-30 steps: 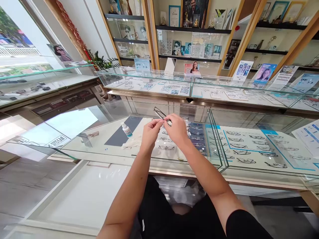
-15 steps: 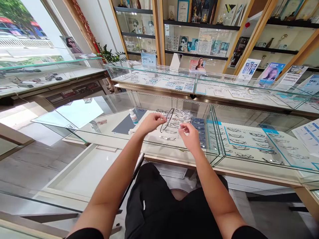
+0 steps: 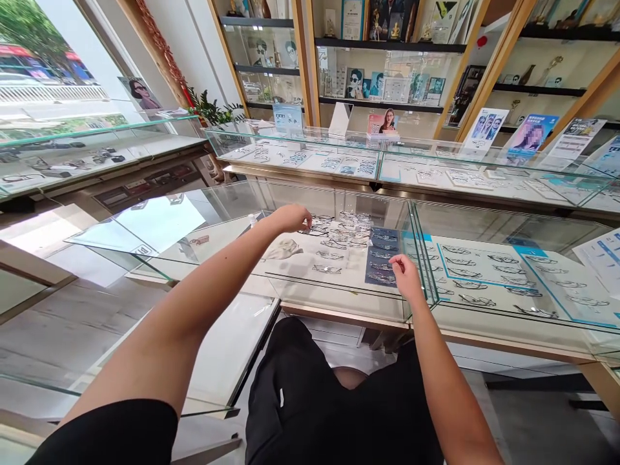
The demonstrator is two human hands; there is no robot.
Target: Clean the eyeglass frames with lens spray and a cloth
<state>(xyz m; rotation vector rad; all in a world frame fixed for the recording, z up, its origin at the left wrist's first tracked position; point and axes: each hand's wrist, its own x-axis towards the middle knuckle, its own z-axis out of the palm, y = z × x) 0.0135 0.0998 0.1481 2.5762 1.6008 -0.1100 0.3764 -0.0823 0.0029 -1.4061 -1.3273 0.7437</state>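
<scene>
My left hand [image 3: 294,218] reaches over the glass counter, fingers bent down and pinched at the near end of a dark pair of eyeglasses [image 3: 317,226] in the back row. The fingers partly hide that frame. My right hand [image 3: 407,278] hovers lower right, its fingers curled in, with nothing showing in them. It is beside the dark display mat [image 3: 382,232], which bears several eyeglasses. Between my hands are more eyeglasses [image 3: 327,269] in rows. A pale crumpled cloth [image 3: 283,248] lies by my left forearm, which mostly hides a white bottle [image 3: 252,220].
The glass display case [image 3: 416,258] has a vertical pane just right of my right hand. More eyeglasses [image 3: 477,300] sit in its right section. An open white drawer or tray [image 3: 227,349] is at lower left. Further showcases [image 3: 290,169] stand ahead, with cards on top.
My left hand has moved up and away with the dark eyeglasses, lowering them toward the back row. My right hand has moved right and down. The cloth now shows; the bottle is mostly covered.
</scene>
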